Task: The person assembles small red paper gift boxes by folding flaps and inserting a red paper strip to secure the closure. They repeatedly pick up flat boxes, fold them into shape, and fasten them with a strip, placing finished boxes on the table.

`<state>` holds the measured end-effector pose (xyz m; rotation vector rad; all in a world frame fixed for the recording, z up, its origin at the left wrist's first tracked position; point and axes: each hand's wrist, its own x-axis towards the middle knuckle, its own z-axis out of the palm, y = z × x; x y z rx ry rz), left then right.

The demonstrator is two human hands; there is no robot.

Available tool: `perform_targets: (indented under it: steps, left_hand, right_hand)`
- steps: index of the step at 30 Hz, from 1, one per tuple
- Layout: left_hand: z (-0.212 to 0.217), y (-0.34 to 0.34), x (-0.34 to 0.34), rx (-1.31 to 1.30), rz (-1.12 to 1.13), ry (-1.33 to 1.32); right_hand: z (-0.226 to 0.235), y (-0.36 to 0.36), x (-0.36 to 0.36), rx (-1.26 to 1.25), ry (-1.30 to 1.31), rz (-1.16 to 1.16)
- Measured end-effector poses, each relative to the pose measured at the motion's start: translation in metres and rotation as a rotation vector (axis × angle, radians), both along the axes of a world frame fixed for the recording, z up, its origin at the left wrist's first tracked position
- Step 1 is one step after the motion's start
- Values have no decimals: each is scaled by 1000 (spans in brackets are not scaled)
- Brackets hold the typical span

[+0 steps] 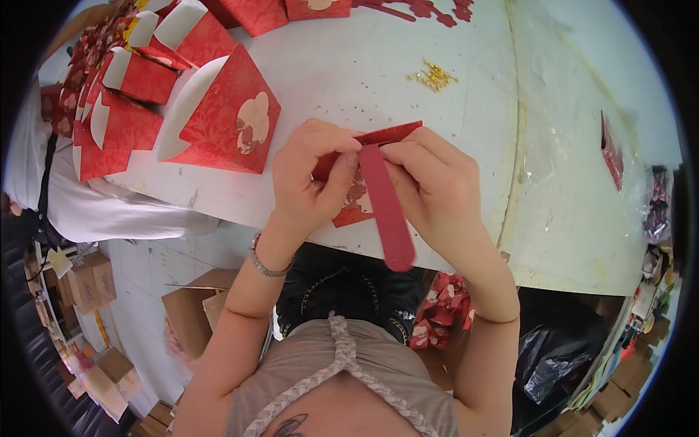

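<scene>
Between my two hands is a small red paper box [354, 210] with a floral print, close to the table's near edge. A dark red strip [386, 207] with a rounded end hangs down across its front, the upper end at my fingertips. My left hand [312, 175] is closed on the box's left side, thumb in front and fingers at the rim. My right hand [439, 178] is closed in a pinch beside the strip's upper end, at the box's right. My fingers hide most of the joint between strip and box.
Small gold paper fasteners [435, 75] lie in a pile beyond my hands. A larger red box [226, 120] and several others stand at the left, near a person in white [131, 207]. More dark red cut pieces [429, 9] lie at the far edge; plastic film [561, 109] covers the right.
</scene>
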<state>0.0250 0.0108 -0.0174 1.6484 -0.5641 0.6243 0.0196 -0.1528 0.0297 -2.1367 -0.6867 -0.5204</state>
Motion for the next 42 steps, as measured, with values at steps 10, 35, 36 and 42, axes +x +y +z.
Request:
perform_targets:
  steps: [10,35,36,42]
  left_hand:
    - [6,2,-11,58,59,-35]
    - [94,10,7,839,-163,197]
    - [94,13,3,777,-175,280]
    - [80,8,-28,288,-135,590]
  right_hand:
    - [14,0,2,-106,-69,-149]
    - [-21,-16,-17,72,-333,119]
    - [-23,-16,-18,81,-322,104]
    - [-23,-13,-19,131,-256,103]
